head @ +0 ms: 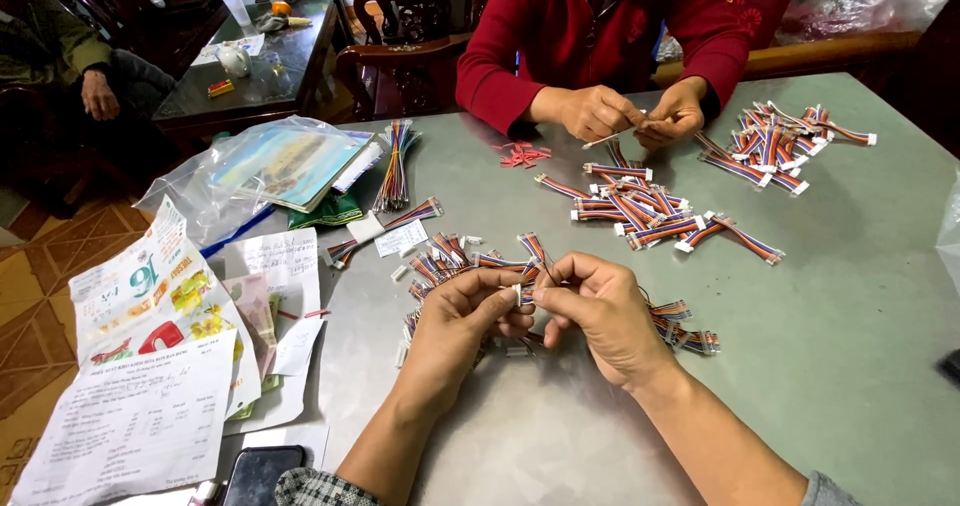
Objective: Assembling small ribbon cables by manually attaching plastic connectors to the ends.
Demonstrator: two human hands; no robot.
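Observation:
My left hand (458, 321) and my right hand (598, 311) meet above the grey table (850, 326), fingertips pinched together on a short multicoloured wire harness with a small white connector (523, 291). Below and around my hands lies a loose pile of the same striped wire harnesses (445, 261), with more of them to the right (685, 331). Which hand bears the connector and which the wires is hard to tell.
Across the table a person in a red top works on a wire piece with both hands (625, 116), beside two heaps of harnesses (640, 211) (775, 146). Papers (150, 366), a plastic bag with books (270, 166), a wire bundle (395, 166) and a phone (260, 474) lie left.

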